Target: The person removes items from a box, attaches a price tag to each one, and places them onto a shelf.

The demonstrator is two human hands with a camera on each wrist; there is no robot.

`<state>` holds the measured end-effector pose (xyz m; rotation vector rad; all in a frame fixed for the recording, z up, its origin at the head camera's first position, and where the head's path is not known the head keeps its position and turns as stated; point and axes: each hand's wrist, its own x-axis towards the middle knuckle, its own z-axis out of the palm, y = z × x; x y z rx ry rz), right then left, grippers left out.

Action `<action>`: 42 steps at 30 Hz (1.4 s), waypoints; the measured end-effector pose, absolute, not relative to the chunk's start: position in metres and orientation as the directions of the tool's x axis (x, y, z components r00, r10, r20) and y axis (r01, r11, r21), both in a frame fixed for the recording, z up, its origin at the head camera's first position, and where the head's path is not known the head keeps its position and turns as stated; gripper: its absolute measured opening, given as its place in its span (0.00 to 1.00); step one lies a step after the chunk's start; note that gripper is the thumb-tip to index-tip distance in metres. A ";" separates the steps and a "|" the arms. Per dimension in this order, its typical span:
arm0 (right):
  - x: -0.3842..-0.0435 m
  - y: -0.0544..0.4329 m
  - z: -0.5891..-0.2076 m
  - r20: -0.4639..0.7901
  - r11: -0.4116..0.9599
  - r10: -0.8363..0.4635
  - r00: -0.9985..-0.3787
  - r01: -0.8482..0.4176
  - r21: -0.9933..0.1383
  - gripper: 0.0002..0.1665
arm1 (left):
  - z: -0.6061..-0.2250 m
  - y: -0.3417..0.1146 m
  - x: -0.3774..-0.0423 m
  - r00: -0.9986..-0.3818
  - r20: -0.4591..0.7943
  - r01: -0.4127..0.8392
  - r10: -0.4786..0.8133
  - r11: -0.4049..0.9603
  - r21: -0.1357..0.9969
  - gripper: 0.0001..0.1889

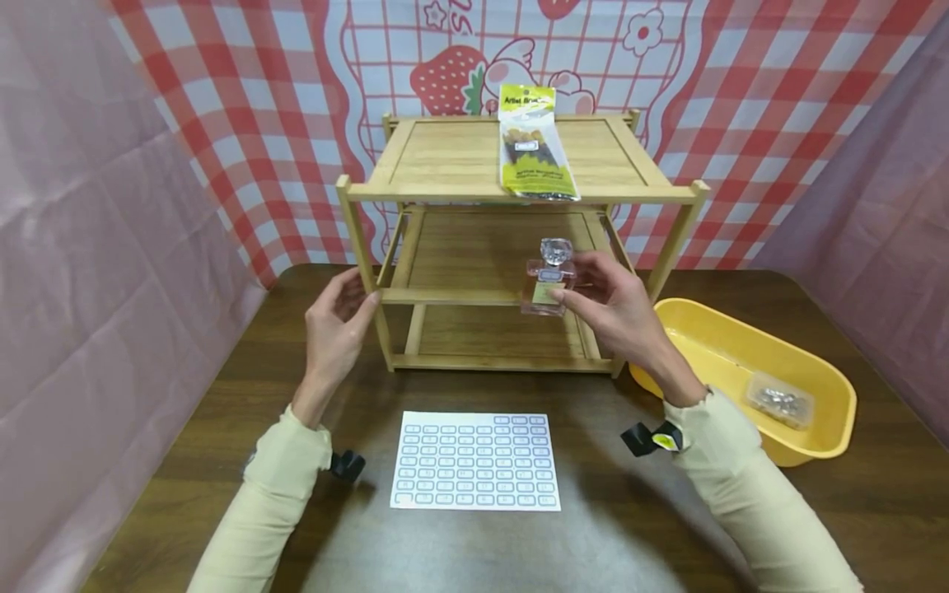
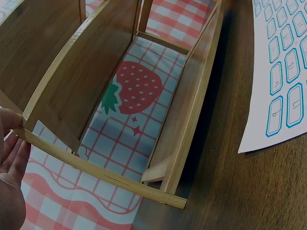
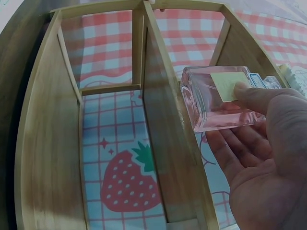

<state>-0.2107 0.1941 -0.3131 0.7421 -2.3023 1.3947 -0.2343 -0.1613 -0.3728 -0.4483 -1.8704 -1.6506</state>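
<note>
My right hand (image 1: 621, 311) holds a glass perfume bottle (image 1: 539, 303) upright, thumb on its front label and the other fingers behind. It has a faceted clear stopper and pinkish liquid. The bottle is at the front edge of the middle tier of a three-tier wooden shelf (image 1: 437, 156). In the right wrist view, the bottle (image 3: 196, 103) shows its thick glass base close to that tier's edge. At the shelf's left front post, my left hand (image 1: 334, 325) grips the wood between thumb and fingers. The left wrist view shows this hand (image 2: 13, 177) only partly.
A yellow-and-clear packet of artist brushes (image 1: 530, 144) lies on the top tier, overhanging its front edge. A sheet of numbered labels (image 1: 474, 461) lies before the shelf. To the right, a yellow basin (image 1: 749, 342) holds a clear box of small silvery items (image 1: 778, 401).
</note>
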 end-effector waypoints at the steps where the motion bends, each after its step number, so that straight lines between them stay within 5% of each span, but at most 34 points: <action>1: -0.212 0.193 -0.312 0.540 0.377 -0.253 -0.802 -0.596 -0.709 0.23 | -0.373 -0.161 -0.234 -0.763 0.632 0.611 -0.135 0.169 0.774 0.19; 42: -0.254 0.168 -0.305 0.495 0.354 -0.262 -0.828 -0.560 -0.749 0.23 | -0.375 -0.161 -0.234 -0.749 0.648 0.626 -0.137 0.175 0.760 0.17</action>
